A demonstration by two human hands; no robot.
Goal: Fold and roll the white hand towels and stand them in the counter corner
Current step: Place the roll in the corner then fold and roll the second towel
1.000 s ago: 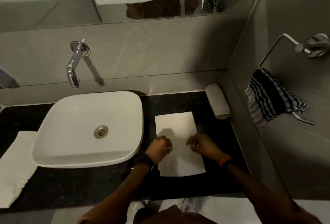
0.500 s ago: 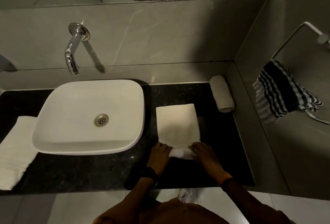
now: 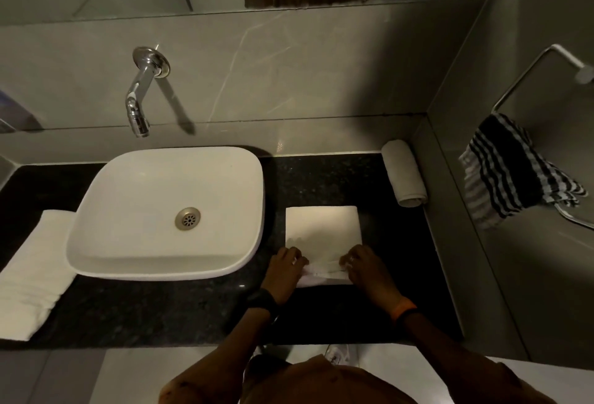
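1. Folded white towel lies flat on the black counter, just to the 3 o'clock side of the basin. The long axis runs 6 to 12, so the roll can travel straight away from the person.
2. Left hand is on the near-left corner and right hand on the near-right. Both sit at the towel's 6 o'clock edge, where the roll is just started. One hand per end likely keeps the tube even in width.
3. Fingers are curled over the rolled edge and pinch it, knuckles up. Both hands are closed on the towel. Exact fingertip contact is hidden under the knuckles.
4. Rolled towel is at 1 o'clock from the flat one, against the side wall in the counter corner. It looks to be lying on its side or leaning; I can't tell whether it counts as standing.
5. Another white towel is at 9 o'clock, beyond the basin, flat and not rolled, with its left part cut off by the frame.
6. Striped cloth hangs on the wall ring at 2 o'clock, clear of the work.
7. Hard to read: the light is dim, so how tight the roll is and how many turns it has are unclear. The mirror at 12 o'clock shows only a cropped reflection.
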